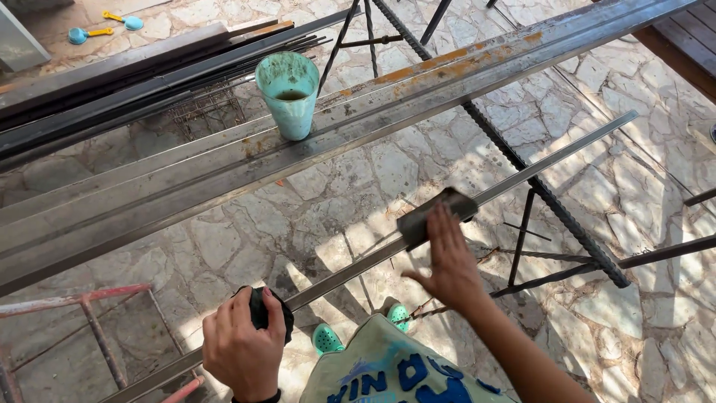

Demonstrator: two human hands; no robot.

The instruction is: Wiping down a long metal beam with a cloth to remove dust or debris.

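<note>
We see the thin steel bar (522, 175) run on a 2-to-8-o'clock axis past both hands, left hand (242, 347) clenched round a black rag (259, 306) at its near end, right hand (450, 261) flat-open pressing a dark sanding pad (432, 213) at mid-length.

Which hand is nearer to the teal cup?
Right. The right hand presses a dark pad on the thin bar, below and right of the teal cup; the left hand is far below it.

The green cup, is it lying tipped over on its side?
No, the green cup stands upright on the long metal beam, with its open mouth facing up.
</note>
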